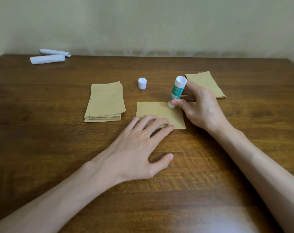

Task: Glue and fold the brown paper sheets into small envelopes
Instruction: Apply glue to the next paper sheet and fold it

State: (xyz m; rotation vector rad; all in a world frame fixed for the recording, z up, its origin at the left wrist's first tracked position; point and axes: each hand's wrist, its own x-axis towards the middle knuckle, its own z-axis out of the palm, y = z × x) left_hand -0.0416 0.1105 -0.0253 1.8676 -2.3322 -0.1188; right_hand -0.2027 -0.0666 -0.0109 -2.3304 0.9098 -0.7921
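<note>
A single brown paper sheet lies flat on the wooden table. My left hand presses its near left corner with straight fingers. My right hand grips a green and white glue stick, turned upside down with its tip on the sheet's far right corner. The glue stick's white cap stands apart behind the sheet. A stack of brown sheets sits to the left. A thinner pile of brown paper pieces lies behind my right hand, partly hidden by it.
Two white rolled paper bundles lie at the table's far left, close to the wall. The table's far edge runs along that wall.
</note>
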